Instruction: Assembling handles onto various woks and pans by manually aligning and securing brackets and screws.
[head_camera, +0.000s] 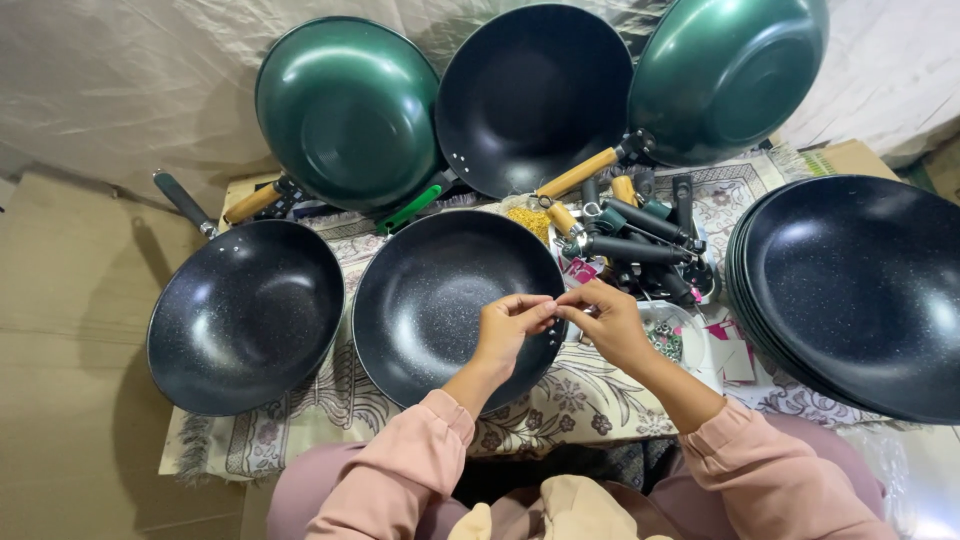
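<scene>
A black speckled wok pan without a handle lies in front of me on a patterned cloth. My left hand reaches over its right rim, fingers pinched together at the rim. My right hand meets it from the right, fingertips pinched on something too small to make out. Both hands touch at the pan's right edge. Pink sleeves cover my forearms.
A handled black wok lies at the left. Two green woks and a black one lean against the back. A stack of handleless pans sits right. Loose handles and a bowl of small parts lie beside my right hand.
</scene>
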